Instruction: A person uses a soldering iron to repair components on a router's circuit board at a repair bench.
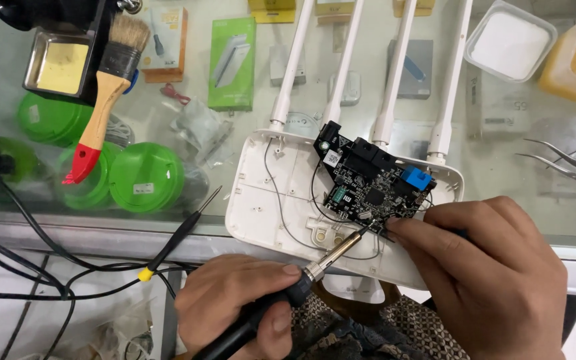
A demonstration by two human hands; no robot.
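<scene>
A white router shell [268,200] with several white antennas [341,67] lies open on a glass counter. A black circuit board [368,183] with a blue part sits tilted in it, thin black wires running across the shell. My left hand [235,307] grips a black soldering iron [301,287]; its metal tip touches the board's lower edge. My right hand [488,280] pinches the board's lower right corner, fingertips right beside the iron tip.
A paintbrush [105,93] with a wooden, red-tipped handle leans at left over green round lids [145,177]. A black probe [178,237] with a yellow collar lies by the shell. Metal tweezers [568,167] sit at right. A white-lidded box [511,43] stands behind.
</scene>
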